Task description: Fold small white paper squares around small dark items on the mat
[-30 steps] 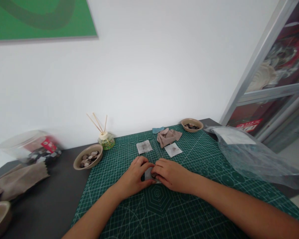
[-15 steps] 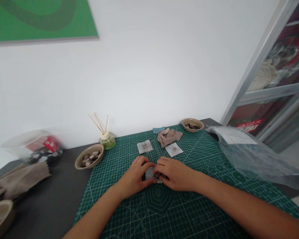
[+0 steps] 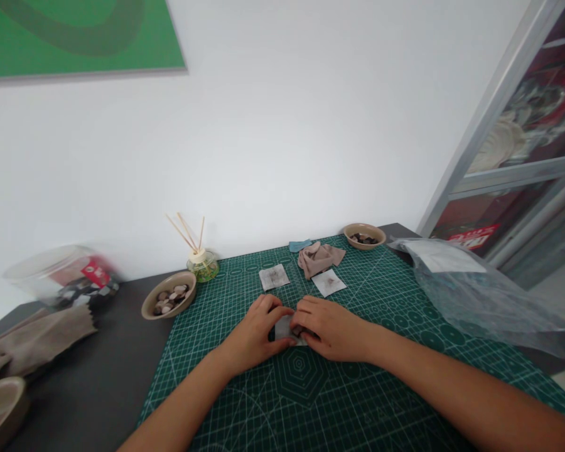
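Observation:
Near the middle of the green cutting mat (image 3: 245,402), my left hand (image 3: 252,333) curls thumb and fingers round the left edges of a small pale grey-white square (image 3: 283,326), pressing it to the mat. From the other side my right hand (image 3: 334,328) bends over the same square, its fingertips pinching a small dark piece (image 3: 298,329) against it. Fingers hide most of that piece. Beyond my hands lie two white squares with dark smudges, a left one (image 3: 274,277) and a right one (image 3: 329,283).
A crumpled beige cloth (image 3: 317,258) and a blue cloth (image 3: 300,245) lie behind. Bowls of small dark and pale pieces stand left (image 3: 162,307) and right (image 3: 365,245). Also around are a reed diffuser (image 3: 202,267), a plastic tub (image 3: 51,270), brown cloth (image 3: 42,339) and a clear bag (image 3: 471,301).

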Demonstrator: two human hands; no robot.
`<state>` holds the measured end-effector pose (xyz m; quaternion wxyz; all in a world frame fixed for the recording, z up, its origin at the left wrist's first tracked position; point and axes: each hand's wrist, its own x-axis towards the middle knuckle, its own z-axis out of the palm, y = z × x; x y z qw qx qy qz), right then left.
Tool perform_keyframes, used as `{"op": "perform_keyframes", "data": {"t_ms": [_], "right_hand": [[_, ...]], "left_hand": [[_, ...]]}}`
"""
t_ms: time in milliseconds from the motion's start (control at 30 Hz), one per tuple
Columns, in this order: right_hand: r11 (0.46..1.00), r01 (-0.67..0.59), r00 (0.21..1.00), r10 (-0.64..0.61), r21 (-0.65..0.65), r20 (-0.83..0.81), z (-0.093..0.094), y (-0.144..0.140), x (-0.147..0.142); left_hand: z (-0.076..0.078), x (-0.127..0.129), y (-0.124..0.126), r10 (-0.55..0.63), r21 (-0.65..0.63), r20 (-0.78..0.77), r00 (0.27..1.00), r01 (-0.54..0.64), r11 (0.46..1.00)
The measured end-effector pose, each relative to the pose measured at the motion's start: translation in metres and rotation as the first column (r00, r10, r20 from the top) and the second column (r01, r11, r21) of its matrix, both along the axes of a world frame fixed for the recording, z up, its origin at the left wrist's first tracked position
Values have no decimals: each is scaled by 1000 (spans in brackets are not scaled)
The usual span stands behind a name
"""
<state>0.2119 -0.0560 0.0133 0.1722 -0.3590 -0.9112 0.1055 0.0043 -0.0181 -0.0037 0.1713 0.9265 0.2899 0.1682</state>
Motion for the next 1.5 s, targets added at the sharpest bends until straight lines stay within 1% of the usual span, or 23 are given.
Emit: {"op": "perform_keyframes", "data": {"t_ms": [67, 233, 433, 633, 800, 1000, 1167, 1300, 1500], "right_hand": [[1000, -8, 1000, 8, -5, -3, 0, 0, 0], [999, 21, 999, -20, -34, 31, 2, 0, 1], [999, -39, 999, 39, -29, -13, 3, -1, 0], [1000, 0, 1000, 1, -25, 23, 1, 1, 1], [999, -40, 999, 40, -29, 6, 2, 0, 0], [999, -1, 1000, 2, -32, 30, 3, 0, 2], [998, -57, 998, 58, -39, 20, 2, 0, 1], [1000, -12, 1000, 12, -6, 26, 1, 0, 1], [1000, 5, 1000, -5, -5, 30, 2, 1, 0]], "left_hand": [[0, -1, 0, 0, -2, 3, 1000, 0, 1000], [0, -2, 0, 7, 0, 8, 1000, -7, 1000], [1, 0, -1, 3, -3, 12, 1000, -3, 1000], [1, -1, -1, 4, 2, 6, 1000, -4, 1000], [1, -1, 0, 5, 1, 7, 1000, -5, 1000], [1, -1, -1, 8, -9, 6, 1000, -7, 1000], [1, -1, -1, 4, 3, 15, 1000, -4, 1000], [2, -1, -1, 7, -7, -2, 1000, -7, 1000], [2, -1, -2, 6, -6, -7, 1000, -6, 1000]]}}
